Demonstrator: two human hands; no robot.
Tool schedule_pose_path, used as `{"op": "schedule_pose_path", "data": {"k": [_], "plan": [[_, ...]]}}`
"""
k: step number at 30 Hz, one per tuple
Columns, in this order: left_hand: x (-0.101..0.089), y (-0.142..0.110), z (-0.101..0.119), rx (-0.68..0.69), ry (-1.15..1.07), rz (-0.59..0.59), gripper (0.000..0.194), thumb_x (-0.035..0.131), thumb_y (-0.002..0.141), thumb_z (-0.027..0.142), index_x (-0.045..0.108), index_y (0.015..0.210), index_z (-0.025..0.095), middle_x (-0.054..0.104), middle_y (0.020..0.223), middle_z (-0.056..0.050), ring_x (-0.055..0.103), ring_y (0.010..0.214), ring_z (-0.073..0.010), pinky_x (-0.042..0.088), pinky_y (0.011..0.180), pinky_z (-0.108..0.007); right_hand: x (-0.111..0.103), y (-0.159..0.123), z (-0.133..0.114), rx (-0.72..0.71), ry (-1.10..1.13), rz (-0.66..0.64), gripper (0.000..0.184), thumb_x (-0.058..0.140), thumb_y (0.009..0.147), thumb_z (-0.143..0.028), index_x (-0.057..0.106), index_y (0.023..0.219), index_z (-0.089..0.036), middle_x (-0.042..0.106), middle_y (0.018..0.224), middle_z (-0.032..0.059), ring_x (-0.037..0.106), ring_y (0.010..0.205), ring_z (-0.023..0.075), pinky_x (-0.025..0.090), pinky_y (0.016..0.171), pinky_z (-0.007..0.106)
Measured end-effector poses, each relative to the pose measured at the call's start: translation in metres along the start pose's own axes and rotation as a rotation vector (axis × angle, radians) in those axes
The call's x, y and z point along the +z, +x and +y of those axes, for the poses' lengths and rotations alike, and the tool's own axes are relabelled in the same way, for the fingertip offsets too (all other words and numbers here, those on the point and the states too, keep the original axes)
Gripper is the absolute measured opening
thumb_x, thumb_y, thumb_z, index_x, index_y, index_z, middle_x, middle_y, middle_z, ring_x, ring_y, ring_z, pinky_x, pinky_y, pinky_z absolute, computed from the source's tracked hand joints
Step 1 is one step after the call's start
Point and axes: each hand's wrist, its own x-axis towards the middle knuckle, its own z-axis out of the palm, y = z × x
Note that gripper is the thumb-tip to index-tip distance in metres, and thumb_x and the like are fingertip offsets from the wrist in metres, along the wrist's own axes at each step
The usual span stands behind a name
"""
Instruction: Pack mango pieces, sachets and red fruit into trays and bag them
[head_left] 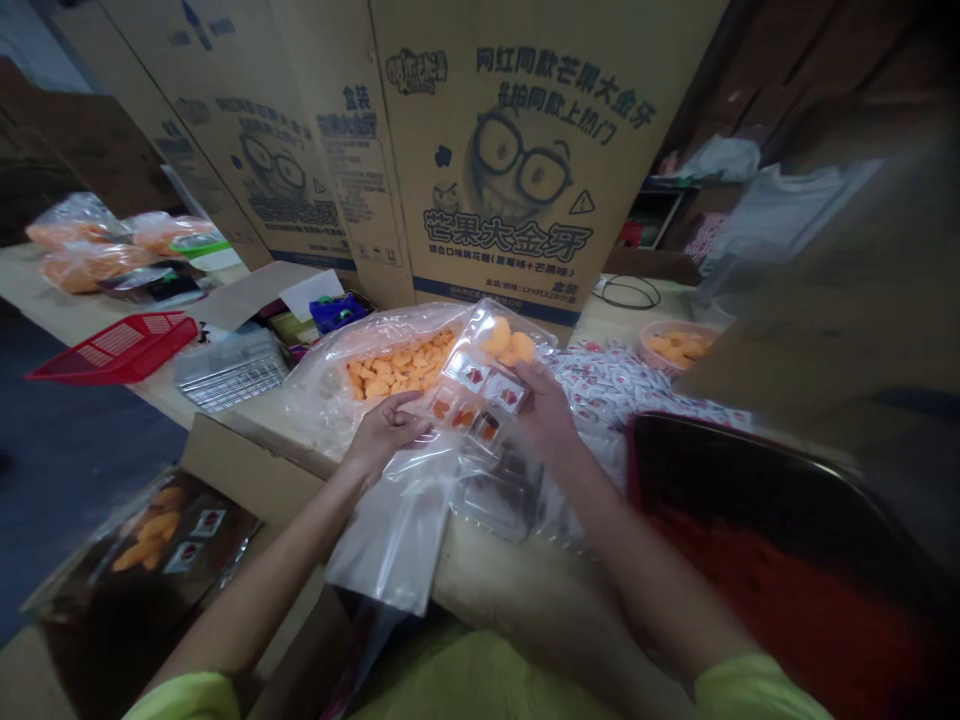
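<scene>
Gripping a clear plastic pouch [397, 530] between both hands, fingers pressed on its film: the right hand [544, 405] lies nearer the orange mango gummies [510, 340] and printed sachets [472, 372] at the pouch's upper end, the left hand [386, 432] at its side. Its long axis runs from centre-right down to lower centre of the frame, over the surface [517, 600].

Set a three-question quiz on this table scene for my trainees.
1. True or false: the left hand and the right hand both touch the clear plastic pouch.
2. What does the cartoon on the cardboard carton wear? A) glasses B) a crown C) a scarf
3. Fill the gap: the basket left of the hands is ___.

Key: 1 true; 2 A; 3 red.
</scene>
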Motion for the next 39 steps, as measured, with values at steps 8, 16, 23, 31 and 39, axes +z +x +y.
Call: {"op": "schedule_pose_path", "data": {"k": [8,16,23,31,39], "plan": [[-0.004,0.004,0.002,0.064,0.069,0.11,0.084,0.083,0.055,0.034,0.045,0.127,0.013,0.069,0.067,-0.001,0.065,0.058,-0.0157,0.048,0.052,-0.022,0.0,-0.003,-0.008,-0.035,0.062,0.006,0.027,0.075,0.064,-0.018,0.063,0.088,-0.019,0.071,0.087,-0.0015,0.068,0.08,0.016,0.055,0.074,0.027],[-0.007,0.007,-0.005,0.181,0.065,0.122,0.076,0.082,0.055,0.031,0.049,0.12,0.011,0.06,0.057,0.006,0.058,0.049,-0.0096,0.046,0.051,-0.02,-0.002,-0.004,0.003,-0.075,0.067,0.026,0.027,0.074,0.065,-0.021,0.063,0.089,-0.02,0.071,0.088,-0.0014,0.068,0.085,0.0183,0.056,0.079,0.031],[-0.008,0.007,-0.006,0.196,0.1,0.16,0.078,0.083,0.052,0.03,0.049,0.119,0.009,0.06,0.056,0.005,0.057,0.05,-0.0109,0.046,0.051,-0.021,-0.007,-0.003,0.003,-0.106,0.062,-0.022,0.022,0.072,0.068,-0.02,0.063,0.089,-0.021,0.071,0.092,-0.0015,0.068,0.085,0.0161,0.056,0.077,0.027],[-0.004,0.005,-0.005,0.245,0.024,0.124,0.073,0.082,0.055,0.027,0.049,0.118,0.011,0.061,0.059,0.004,0.058,0.053,-0.011,0.047,0.056,-0.023,-0.005,-0.002,0.006,-0.063,0.067,0.012,0.024,0.073,0.066,-0.02,0.062,0.088,-0.021,0.071,0.087,-0.0021,0.068,0.085,0.0178,0.056,0.076,0.03],[0.001,0.001,0.001,0.149,0.001,0.059,0.08,0.081,0.058,0.03,0.043,0.127,0.014,0.067,0.073,0.0,0.065,0.065,-0.0152,0.052,0.065,-0.029,0.0,-0.001,0.007,0.001,0.066,-0.002,0.027,0.075,0.064,-0.02,0.062,0.089,-0.02,0.07,0.087,-0.0021,0.067,0.087,0.0193,0.056,0.077,0.032]]}}
